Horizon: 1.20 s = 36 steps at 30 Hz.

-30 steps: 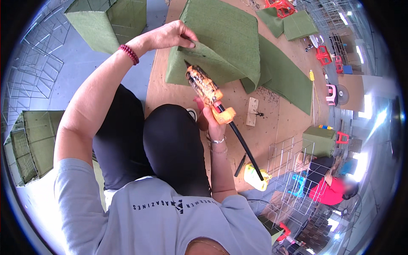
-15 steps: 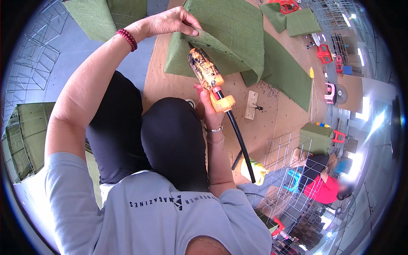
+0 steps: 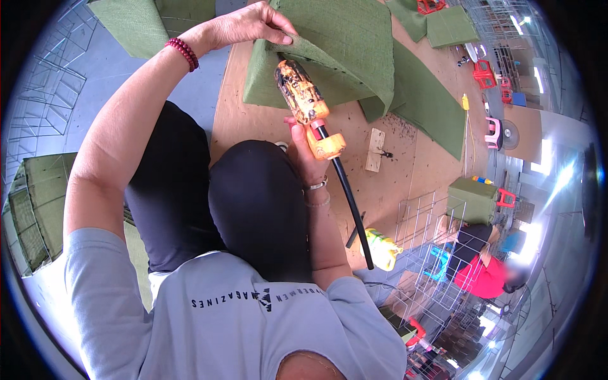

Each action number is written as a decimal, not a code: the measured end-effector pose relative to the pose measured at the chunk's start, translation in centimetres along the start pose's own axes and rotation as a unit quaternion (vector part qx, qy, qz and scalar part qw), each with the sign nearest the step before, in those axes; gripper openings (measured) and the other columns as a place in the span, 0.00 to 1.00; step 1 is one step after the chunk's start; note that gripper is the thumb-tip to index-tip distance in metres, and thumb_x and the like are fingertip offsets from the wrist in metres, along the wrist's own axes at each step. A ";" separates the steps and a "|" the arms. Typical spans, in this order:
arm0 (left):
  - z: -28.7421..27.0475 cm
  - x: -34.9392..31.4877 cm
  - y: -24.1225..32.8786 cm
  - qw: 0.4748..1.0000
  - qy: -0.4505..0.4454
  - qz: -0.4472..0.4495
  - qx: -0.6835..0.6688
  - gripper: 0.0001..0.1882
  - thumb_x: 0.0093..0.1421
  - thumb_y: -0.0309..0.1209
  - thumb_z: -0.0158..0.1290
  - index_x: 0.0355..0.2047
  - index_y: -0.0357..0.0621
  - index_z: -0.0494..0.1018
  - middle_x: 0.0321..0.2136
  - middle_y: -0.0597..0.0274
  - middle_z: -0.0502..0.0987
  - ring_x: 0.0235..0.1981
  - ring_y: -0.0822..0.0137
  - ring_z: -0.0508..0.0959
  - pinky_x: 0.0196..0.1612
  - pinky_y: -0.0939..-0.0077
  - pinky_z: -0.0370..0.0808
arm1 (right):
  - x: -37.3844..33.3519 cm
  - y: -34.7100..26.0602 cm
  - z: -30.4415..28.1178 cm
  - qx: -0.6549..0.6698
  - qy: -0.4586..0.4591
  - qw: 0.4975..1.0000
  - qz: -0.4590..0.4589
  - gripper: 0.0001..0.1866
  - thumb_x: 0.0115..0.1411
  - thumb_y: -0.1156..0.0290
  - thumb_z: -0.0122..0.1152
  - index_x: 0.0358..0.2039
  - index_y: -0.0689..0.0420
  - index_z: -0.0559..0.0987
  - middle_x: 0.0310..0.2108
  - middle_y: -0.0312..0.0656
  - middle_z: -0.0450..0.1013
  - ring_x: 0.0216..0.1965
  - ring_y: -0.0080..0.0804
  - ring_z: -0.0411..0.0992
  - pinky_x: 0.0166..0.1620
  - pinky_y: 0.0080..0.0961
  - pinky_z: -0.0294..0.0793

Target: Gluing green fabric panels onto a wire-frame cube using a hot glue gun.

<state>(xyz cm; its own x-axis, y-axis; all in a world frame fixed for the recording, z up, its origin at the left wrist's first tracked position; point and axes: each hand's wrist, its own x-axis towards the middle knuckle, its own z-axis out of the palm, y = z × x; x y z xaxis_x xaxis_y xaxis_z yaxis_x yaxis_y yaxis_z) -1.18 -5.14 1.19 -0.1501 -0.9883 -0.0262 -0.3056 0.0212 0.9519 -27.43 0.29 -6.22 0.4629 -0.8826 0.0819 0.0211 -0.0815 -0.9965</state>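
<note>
My left hand [image 3: 253,24], wearing a dark red bead bracelet, pinches the raised edge of green woven fabric on a box-like green piece [image 3: 339,41] between thumb and fingers. In my right hand [image 3: 306,152] is an orange glue gun [image 3: 300,92], streaked with black drips. Its tip sits under the lifted fabric edge, close to my left thumb; the exact contact point is hidden. A long black glue stick [image 3: 351,206] sticks out of the gun's rear. The gun body hides part of my right fingers. Small dark spots line the fabric edge.
The brown board surface [image 3: 405,174] holds a small wooden block [image 3: 375,151] with a dark piece on it, a flat green sheet [image 3: 437,111] and dark crumbs. A yellow container [image 3: 382,249] and wire frames [image 3: 424,240] stand at right, near another person in red [image 3: 484,277].
Hands, glue gun and green piece all sit slightly higher and further left in the picture, mostly a shift of the whole view. Both grips are the same.
</note>
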 end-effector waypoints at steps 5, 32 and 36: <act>-0.1 0.1 0.2 0.999 0.001 -0.008 0.032 0.12 0.56 0.35 0.56 0.38 0.44 0.78 0.29 0.71 0.79 0.34 0.81 0.75 0.46 0.82 0.70 | -0.3 0.5 -0.2 0.023 -0.004 1.000 0.012 0.13 0.60 0.67 0.54 0.42 0.61 0.70 0.39 0.42 0.72 0.43 0.27 0.69 0.50 0.25 0.67; -0.9 0.1 -1.1 0.997 -0.010 0.036 -0.073 0.07 0.55 0.25 0.55 0.33 0.37 0.79 0.29 0.66 0.79 0.31 0.76 0.73 0.40 0.79 0.71 | -0.9 0.3 -1.5 -0.013 0.081 0.997 0.005 0.10 0.62 0.68 0.50 0.37 0.63 0.71 0.32 0.41 0.72 0.37 0.30 0.72 0.43 0.26 0.69; -0.9 0.1 -1.3 0.996 -0.009 0.037 -0.080 0.07 0.55 0.25 0.55 0.33 0.37 0.79 0.29 0.65 0.79 0.31 0.76 0.73 0.40 0.79 0.71 | -1.0 0.0 -1.4 0.011 0.096 0.995 0.015 0.10 0.59 0.68 0.55 0.36 0.62 0.72 0.31 0.38 0.72 0.33 0.25 0.70 0.40 0.23 0.68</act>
<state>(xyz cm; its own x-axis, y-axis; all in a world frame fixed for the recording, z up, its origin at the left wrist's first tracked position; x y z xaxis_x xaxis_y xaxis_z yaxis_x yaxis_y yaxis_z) 0.06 -5.38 0.25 -0.1830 -0.9822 0.0415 -0.1393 0.0677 0.9879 -29.11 0.52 -6.29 0.2863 -0.9567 0.0521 0.0306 -0.0453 -0.9985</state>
